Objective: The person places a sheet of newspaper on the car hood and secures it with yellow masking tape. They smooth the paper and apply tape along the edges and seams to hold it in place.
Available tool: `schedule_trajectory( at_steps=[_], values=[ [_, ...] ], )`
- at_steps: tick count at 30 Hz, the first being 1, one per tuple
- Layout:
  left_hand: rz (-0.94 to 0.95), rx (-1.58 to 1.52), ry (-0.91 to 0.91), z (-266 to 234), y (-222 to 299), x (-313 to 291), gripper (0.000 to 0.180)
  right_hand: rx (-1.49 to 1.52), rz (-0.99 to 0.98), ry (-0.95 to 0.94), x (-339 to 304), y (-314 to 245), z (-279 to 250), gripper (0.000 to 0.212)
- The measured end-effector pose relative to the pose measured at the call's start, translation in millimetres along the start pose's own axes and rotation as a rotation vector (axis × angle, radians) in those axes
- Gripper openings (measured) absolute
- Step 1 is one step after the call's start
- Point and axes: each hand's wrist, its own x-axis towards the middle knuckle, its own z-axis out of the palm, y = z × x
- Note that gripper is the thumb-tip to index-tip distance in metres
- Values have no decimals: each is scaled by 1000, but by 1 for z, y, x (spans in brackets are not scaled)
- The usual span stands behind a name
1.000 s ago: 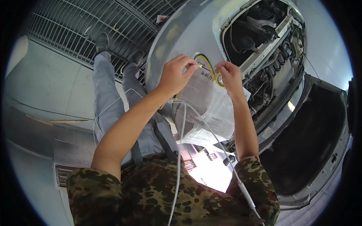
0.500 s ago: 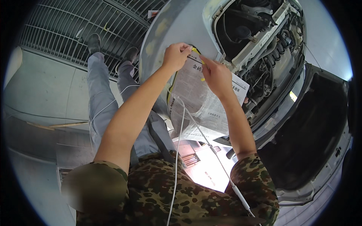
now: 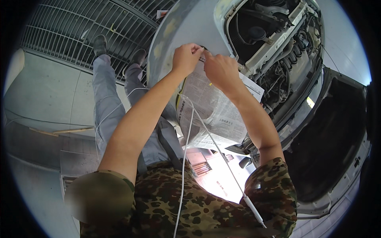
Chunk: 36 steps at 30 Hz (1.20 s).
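A sheet of newspaper (image 3: 206,101) covers part of the grey car body (image 3: 194,23), with yellow masking tape (image 3: 210,84) along its left edge and a small bit showing below my right hand. At the sheet's top corner, my left hand (image 3: 186,59) is closed in a pinch, thumb and index together on the tape's end. My right hand (image 3: 223,71) lies over the upper part of the paper, fingers curled and index fingertip close to the left fingertips. Most of the tape in this hand is hidden by the fingers.
An exposed engine bay (image 3: 293,51) lies to the right, beside a dark raised hood panel (image 3: 329,139). White cables (image 3: 189,131) hang in front of my camouflage shirt. A metal floor grating (image 3: 75,35) is at the far left, near a person's grey-trousered legs (image 3: 107,91).
My right hand has turned and shifted up and left, its index finger now against the left fingertips. The yellow strip visible between the hands is now mostly covered.
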Motion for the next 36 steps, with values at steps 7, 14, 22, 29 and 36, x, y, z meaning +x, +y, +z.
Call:
schedule_trajectory(
  at_steps=[7,14,22,29,36],
  values=[
    [27,77,104,-2,19,-12,18,-28,-35,-28,9,3,-2,17],
    [247,215,148,-20,5,-14,13,30,2,-80,12,3,-2,17],
    [683,408,83,-7,1,-24,29,305,143,10,-37,-4,1,20],
    [640,667,-64,-13,7,-13,38,763,195,-54,-118,-52,-4,30],
    [624,688,-339,-35,28,-7,46,1096,408,-17,-177,-77,14,31]
  ],
)
